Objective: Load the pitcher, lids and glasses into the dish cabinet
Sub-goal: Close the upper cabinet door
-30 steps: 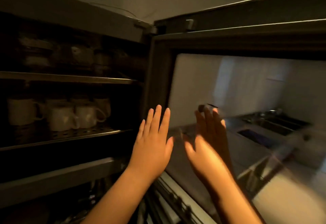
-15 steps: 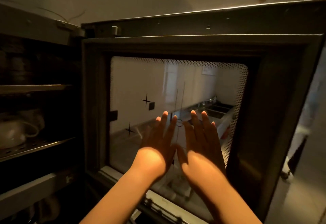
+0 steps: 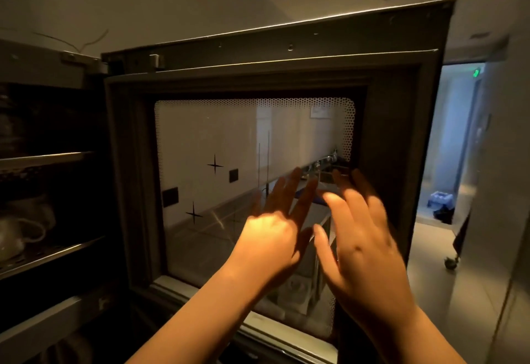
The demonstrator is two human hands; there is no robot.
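My left hand point(image 3: 268, 237) and right hand point(image 3: 358, 237) are flat, fingers released, near the open door point(image 3: 401, 139). Cups point(image 3: 20, 234), perhaps, sit inside the cabinet point(image 3: 51, 160). Next I push it closed.

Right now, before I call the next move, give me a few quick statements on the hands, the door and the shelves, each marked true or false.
1. Both hands are spread flat with straight fingers, left hand and right hand. True.
2. The right hand holds a glass. False: neither hand holds anything.
3. The cabinet door is swung open, its inner side facing the camera. True.
4. The door's window is solid metal. False: it is see-through, and a counter shows through it.
5. A white cup sits on a shelf at the left. True.
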